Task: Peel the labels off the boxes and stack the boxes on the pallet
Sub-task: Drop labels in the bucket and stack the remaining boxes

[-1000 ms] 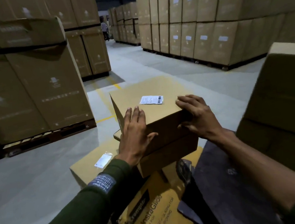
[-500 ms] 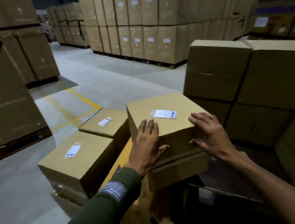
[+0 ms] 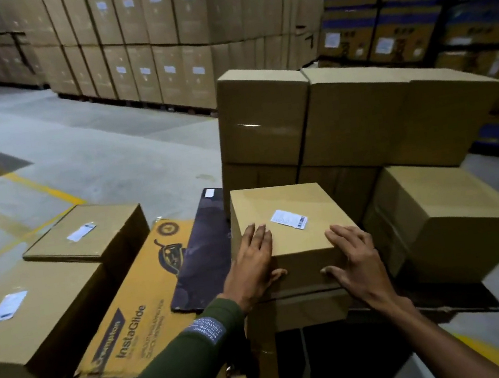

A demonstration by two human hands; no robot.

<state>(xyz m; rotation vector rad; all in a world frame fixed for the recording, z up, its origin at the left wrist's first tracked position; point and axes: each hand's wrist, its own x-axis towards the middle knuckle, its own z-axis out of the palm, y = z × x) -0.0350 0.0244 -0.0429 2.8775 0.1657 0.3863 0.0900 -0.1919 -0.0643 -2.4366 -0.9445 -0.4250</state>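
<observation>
Between both hands | plain brown cardboard box [image 3: 287, 215] sits atop another carton, white barcode label [image 3: 289, 219] unpeeled; left hand [image 3: 254, 266] and right hand [image 3: 356, 258] spread flat over near corners | likely light, stiff, smooth-sided; grip low opposite edges

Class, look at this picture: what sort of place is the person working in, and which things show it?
Most likely a warehouse: tall stacks of labelled cartons, a concrete floor with yellow lines.
</observation>
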